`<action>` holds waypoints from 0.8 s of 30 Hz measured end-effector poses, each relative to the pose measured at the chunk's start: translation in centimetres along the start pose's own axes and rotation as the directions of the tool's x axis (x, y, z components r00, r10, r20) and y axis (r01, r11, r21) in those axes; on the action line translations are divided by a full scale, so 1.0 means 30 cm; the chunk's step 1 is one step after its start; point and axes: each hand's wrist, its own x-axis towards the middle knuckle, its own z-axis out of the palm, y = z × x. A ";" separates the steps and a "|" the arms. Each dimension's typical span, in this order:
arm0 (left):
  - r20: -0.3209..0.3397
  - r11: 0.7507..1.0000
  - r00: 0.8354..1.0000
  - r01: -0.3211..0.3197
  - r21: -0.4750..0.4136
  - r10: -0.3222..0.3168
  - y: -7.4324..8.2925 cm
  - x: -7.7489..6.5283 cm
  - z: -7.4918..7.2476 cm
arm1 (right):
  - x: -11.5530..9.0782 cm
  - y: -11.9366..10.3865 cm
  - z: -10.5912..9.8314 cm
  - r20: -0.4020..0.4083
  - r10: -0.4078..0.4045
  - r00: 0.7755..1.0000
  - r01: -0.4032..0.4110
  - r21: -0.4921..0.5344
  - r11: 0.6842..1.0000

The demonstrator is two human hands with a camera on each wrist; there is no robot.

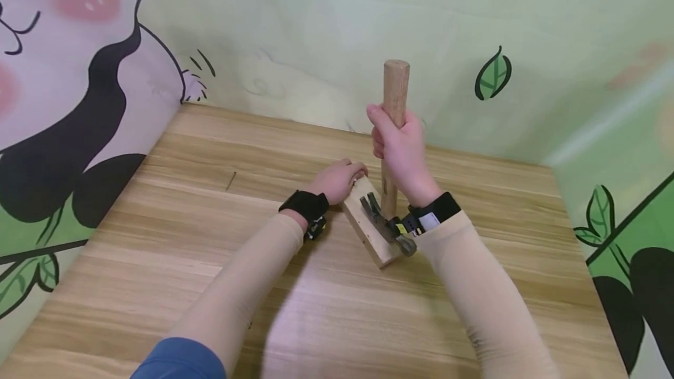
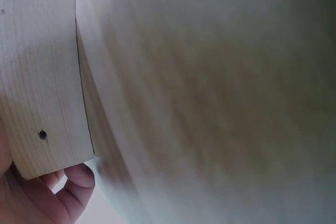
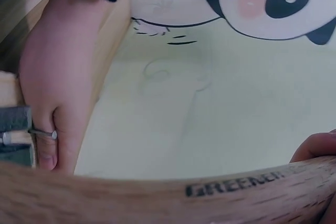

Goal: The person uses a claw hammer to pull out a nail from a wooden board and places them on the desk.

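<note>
My right hand [image 1: 404, 148] grips the wooden handle of a claw hammer [image 1: 396, 83], which stands upright. Its dark metal head lies over a pale wood block [image 1: 357, 215], claw end toward my left hand. Curled around the far end of that block are the fingers of my left hand [image 1: 334, 182], close to the claw. In the right wrist view a nail [image 3: 54, 135] pokes out between the claw prongs, its head in front of my left hand. The left wrist view shows a dark round hole [image 2: 43, 135] near the block's end.
Under the block is a wood-grain table [image 1: 253, 250]. A thin dark nail-like piece [image 1: 231, 180] lies on it at left. Pale green walls [image 1: 316, 34] with panda and leaf pictures rise along the table's back and sides.
</note>
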 end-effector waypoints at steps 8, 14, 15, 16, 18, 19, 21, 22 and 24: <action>0.012 1.000 1.000 0.005 0.001 -0.005 0.013 -0.007 -0.012 | -0.077 -0.020 -0.030 -0.070 -0.069 0.995 0.072 0.041 0.997; 0.010 1.000 1.000 0.027 -0.001 -0.027 0.013 -0.009 -0.008 | -0.133 -0.019 -0.048 -0.093 -0.164 0.982 0.172 0.079 0.982; 0.009 1.000 1.000 0.027 -0.001 -0.027 0.013 -0.010 -0.008 | -0.142 -0.019 -0.052 -0.097 -0.179 0.979 0.187 0.091 0.978; 0.009 1.000 1.000 0.025 0.003 -0.025 0.013 -0.010 -0.006 | -0.152 -0.019 -0.056 -0.104 -0.193 0.976 0.203 0.107 0.973; 0.007 1.000 1.000 0.019 0.007 -0.019 0.013 -0.010 -0.005 | -0.170 -0.018 -0.067 -0.119 -0.216 0.969 0.231 0.133 0.964; 0.006 1.000 1.000 0.016 0.009 -0.016 0.013 -0.011 -0.005 | -0.178 -0.019 -0.073 -0.129 -0.227 0.965 0.244 0.142 0.959; 0.005 1.000 1.000 0.014 0.011 -0.014 0.014 -0.011 -0.004 | -0.194 -0.019 -0.086 -0.153 -0.246 0.957 0.270 0.169 0.948; 0.005 1.000 1.000 0.015 0.010 -0.015 0.015 -0.011 -0.004 | -0.201 -0.020 -0.093 -0.163 -0.258 0.952 0.285 0.180 0.941; 0.005 1.000 1.000 0.017 0.005 -0.017 0.017 -0.011 -0.006 | -0.213 -0.019 -0.106 -0.180 -0.279 0.943 0.312 0.195 0.930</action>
